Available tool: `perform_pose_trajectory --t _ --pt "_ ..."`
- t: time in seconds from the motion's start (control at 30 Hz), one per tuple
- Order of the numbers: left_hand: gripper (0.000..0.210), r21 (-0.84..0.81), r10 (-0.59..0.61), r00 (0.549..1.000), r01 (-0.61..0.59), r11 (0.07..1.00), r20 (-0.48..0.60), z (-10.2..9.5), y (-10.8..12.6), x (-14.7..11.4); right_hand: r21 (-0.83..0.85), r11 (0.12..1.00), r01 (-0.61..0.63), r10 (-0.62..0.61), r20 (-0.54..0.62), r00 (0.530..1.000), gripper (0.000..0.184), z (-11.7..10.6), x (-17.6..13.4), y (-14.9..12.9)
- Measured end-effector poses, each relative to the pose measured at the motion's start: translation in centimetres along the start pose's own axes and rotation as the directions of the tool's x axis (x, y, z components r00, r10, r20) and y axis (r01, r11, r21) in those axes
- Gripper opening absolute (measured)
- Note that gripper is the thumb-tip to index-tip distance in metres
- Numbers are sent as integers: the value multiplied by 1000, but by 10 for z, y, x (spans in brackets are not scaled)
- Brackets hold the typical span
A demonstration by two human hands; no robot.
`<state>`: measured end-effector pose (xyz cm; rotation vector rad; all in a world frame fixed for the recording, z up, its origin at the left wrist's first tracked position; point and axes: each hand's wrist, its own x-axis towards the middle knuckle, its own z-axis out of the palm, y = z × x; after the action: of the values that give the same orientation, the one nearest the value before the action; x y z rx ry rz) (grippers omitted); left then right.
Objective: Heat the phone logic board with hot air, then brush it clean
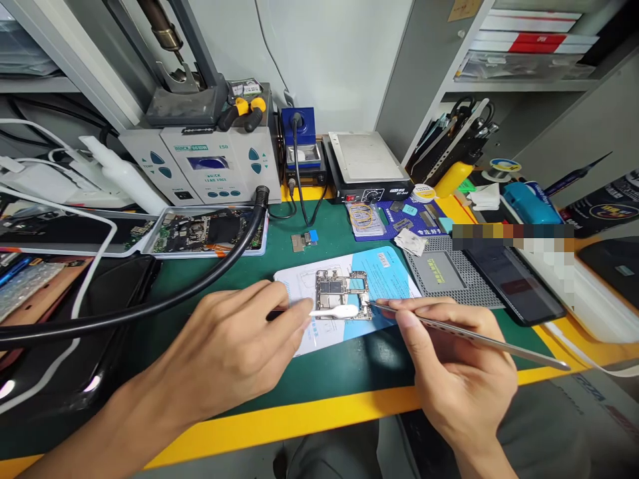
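Observation:
A phone logic board (330, 287) with a cut-out lies on a white and blue card (294, 276) in front of me. My left hand (244, 332) is closed on a cotton swab (342, 312), whose white tip lies over the board's lower edge. From the right, my right hand (456, 359) grips a thin metal tool, possibly tweezers (492, 342), between thumb and fingers. Its fine point reaches the board's right side, close to the swab tip. Whether either tip presses on the board I cannot tell.
Behind stand a grey hot-air station (214, 166), its black hose (214, 283) crossing the left side, and a flat heating plate (367, 156). An opened phone (207, 229) lies back left. At right are a perforated mat (439, 269) and a dark phone (519, 276).

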<state>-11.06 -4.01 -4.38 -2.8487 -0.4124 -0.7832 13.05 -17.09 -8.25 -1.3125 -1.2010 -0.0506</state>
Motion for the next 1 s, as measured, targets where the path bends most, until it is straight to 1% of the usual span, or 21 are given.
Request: perform_pose_trajectory --t 0.17,0.3,0.43,0.57,0.73,0.87,0.93,1.0 --pt "23 2 4 1000 -4 1000 0 2 5 3 9 1000 -20 21 -25 999 21 2 -2 0" --pt "29 13 -3 1000 3 1000 18 -4 -6 3 13 1000 -6 6 -26 1000 22 2 -2 -1" --pt "23 29 4 1000 -4 1000 19 -7 -14 -1 25 1000 -17 18 -10 1000 24 1 -2 -1" --pt "28 4 21 999 -21 1000 38 -4 -7 -1 42 998 -36 35 10 999 28 -1 -2 -1" --pt "30 17 9 999 -10 1000 42 -1 1 2 77 996 -38 37 15 999 30 -2 -2 1" --pt "31 24 2 997 -4 1000 76 -7 -6 -2 43 999 -4 4 18 1000 30 -1 -1 0" --pt "29 30 5 994 -9 1000 111 -10 -10 -5 27 1000 9 -10 21 1000 28 -1 0 0" --pt "27 30 2 993 -6 1000 120 -10 -11 -6 26 1000 11 -12 25 1000 27 -1 0 0"
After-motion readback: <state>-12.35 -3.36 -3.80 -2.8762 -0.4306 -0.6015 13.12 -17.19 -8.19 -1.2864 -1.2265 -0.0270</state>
